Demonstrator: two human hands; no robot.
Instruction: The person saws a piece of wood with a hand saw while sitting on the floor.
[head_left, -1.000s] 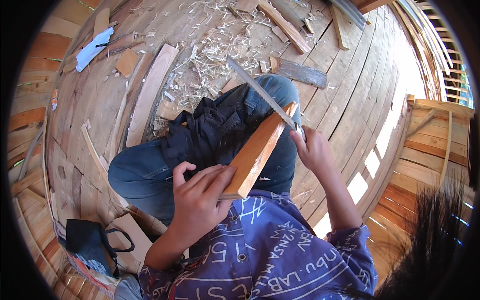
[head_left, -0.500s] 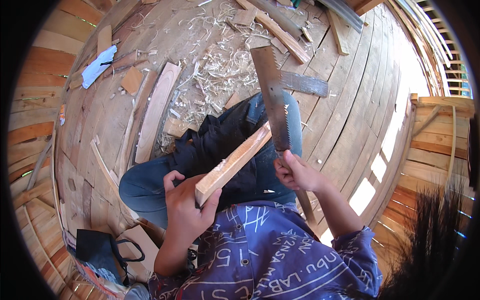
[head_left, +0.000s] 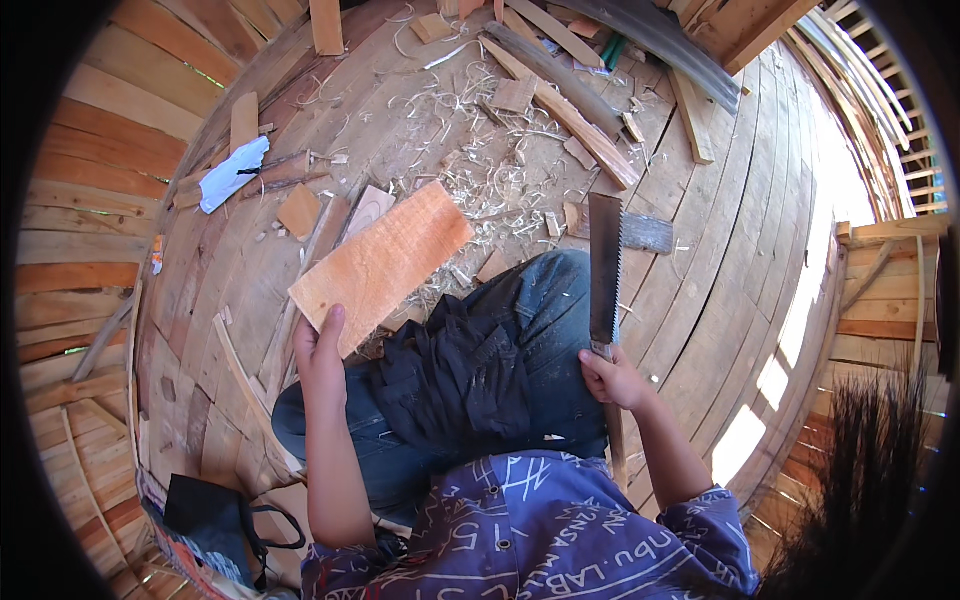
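My left hand (head_left: 322,352) grips a wooden board (head_left: 385,262) by its near left corner, thumb on the broad face. The board is flat and reddish-brown, held up over the floor with its wide side toward me. In my right hand (head_left: 612,378) is a hand saw (head_left: 605,270), its blade pointing up and away, the toothed edge on the right. Fingers wrap around the saw's grip, and part of the handle runs down below the fist. Saw and board are apart. A dark cloth (head_left: 455,370) lies over my crossed legs in jeans.
Curly wood shavings (head_left: 480,205) litter the plank floor ahead. Long timber pieces (head_left: 565,115) and a grey sheet (head_left: 680,50) lie at the far side. A grey-painted offcut (head_left: 640,233) rests beyond my right knee. A light blue crumpled piece (head_left: 235,175) is far left; a black bag (head_left: 208,520) sits near left.
The board has swung out forward and left and turned from its narrow edge to its broad face. The saw has shifted right and slightly down, away from the board. Both stay held.
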